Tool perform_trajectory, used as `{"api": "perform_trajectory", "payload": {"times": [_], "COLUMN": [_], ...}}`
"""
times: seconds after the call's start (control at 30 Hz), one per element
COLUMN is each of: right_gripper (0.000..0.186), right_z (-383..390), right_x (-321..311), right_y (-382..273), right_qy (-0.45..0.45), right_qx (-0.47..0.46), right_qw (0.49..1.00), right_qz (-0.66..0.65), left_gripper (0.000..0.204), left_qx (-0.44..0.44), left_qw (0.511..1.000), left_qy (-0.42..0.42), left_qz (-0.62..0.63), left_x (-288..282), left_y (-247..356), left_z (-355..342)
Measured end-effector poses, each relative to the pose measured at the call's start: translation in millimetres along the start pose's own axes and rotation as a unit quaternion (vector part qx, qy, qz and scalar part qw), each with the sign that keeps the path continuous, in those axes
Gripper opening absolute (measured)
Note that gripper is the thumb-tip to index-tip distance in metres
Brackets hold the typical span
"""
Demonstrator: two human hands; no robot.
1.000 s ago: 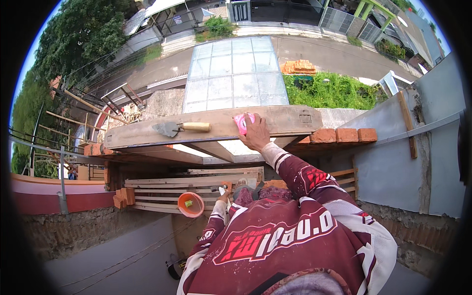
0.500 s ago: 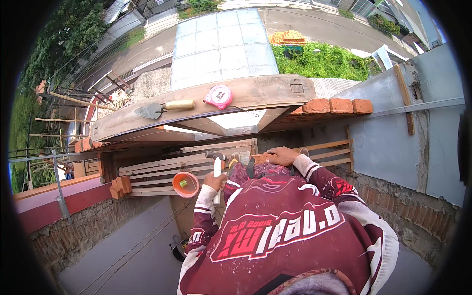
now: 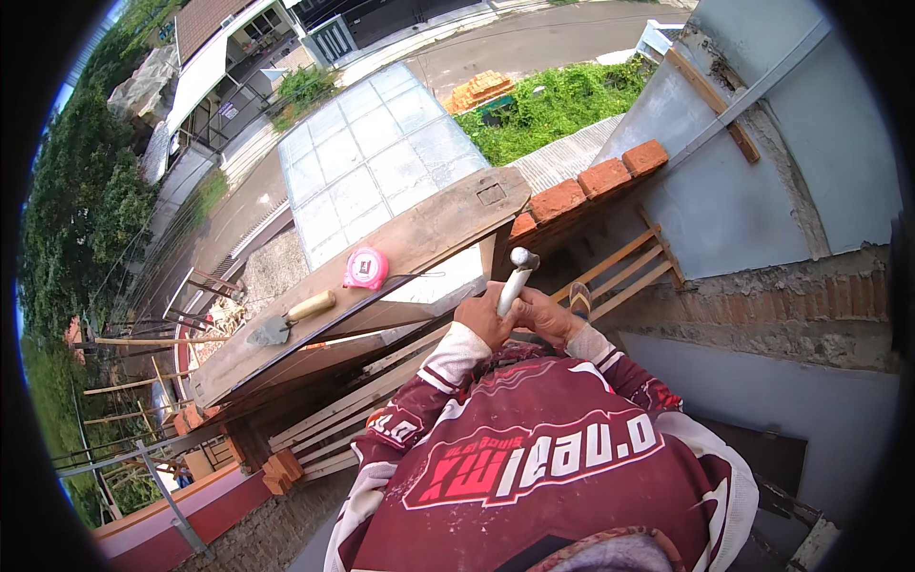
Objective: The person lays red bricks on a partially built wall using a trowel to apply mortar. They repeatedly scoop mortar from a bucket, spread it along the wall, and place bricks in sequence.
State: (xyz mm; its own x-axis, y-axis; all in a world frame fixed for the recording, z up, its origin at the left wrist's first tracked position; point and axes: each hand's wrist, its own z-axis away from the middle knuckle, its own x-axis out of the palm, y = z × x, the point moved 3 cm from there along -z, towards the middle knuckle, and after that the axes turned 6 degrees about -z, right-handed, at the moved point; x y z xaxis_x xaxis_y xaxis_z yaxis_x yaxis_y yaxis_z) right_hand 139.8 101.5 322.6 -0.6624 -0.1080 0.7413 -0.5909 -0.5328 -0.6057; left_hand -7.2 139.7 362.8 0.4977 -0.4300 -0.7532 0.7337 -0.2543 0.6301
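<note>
A hammer (image 3: 515, 289) with a white handle and a metal head stands upright in front of my chest, head up. My left hand (image 3: 484, 315) is closed around the lower handle from the left. Against it from the right comes my right hand (image 3: 548, 315), its fingers curled in at the handle too. The handle's lower end is hidden by the hands. Ahead and to the left, a wooden plank (image 3: 419, 229) carries a pink tape measure (image 3: 366, 268) and a trowel (image 3: 291, 319) with a wooden grip.
Orange bricks (image 3: 558, 200) line the wall top beyond the plank's right end. Wooden slats (image 3: 620, 272) lie at the right, with a sandaled foot (image 3: 579, 299) beside them. More bricks (image 3: 282, 470) sit at the lower left. A grey wall (image 3: 686, 219) rises on the right.
My view has turned rightward. My left hand has brought the hammer up and right to meet my right hand, which has left the orange brick at my lap. The orange bucket is out of sight.
</note>
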Motion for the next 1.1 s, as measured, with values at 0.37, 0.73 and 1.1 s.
{"api": "perform_trajectory", "payload": {"times": [0.37, 0.73, 1.1], "right_gripper": [0.018, 0.015, 0.047], "right_z": [124.0, 298.0, 269.0], "right_x": [-178.2, -273.0, -261.5], "right_y": [-16.9, 235.7, 205.5], "right_qy": [0.510, 0.722, 0.644], "right_qx": [-0.154, 0.085, 0.198], "right_qw": [0.837, 0.670, 0.652], "right_qz": [-0.123, -0.151, 0.349], "left_gripper": [0.041, 0.086, 0.095], "left_qx": [0.074, -0.024, -0.042], "left_qw": [0.994, 0.964, 0.951], "left_qy": [-0.017, 0.150, 0.118], "left_qz": [0.078, -0.217, -0.282], "left_x": [-2.4, -6.4, 8.8], "left_y": [-27.0, -111.5, -120.1], "left_z": [-55.9, -157.3, -156.7]}}
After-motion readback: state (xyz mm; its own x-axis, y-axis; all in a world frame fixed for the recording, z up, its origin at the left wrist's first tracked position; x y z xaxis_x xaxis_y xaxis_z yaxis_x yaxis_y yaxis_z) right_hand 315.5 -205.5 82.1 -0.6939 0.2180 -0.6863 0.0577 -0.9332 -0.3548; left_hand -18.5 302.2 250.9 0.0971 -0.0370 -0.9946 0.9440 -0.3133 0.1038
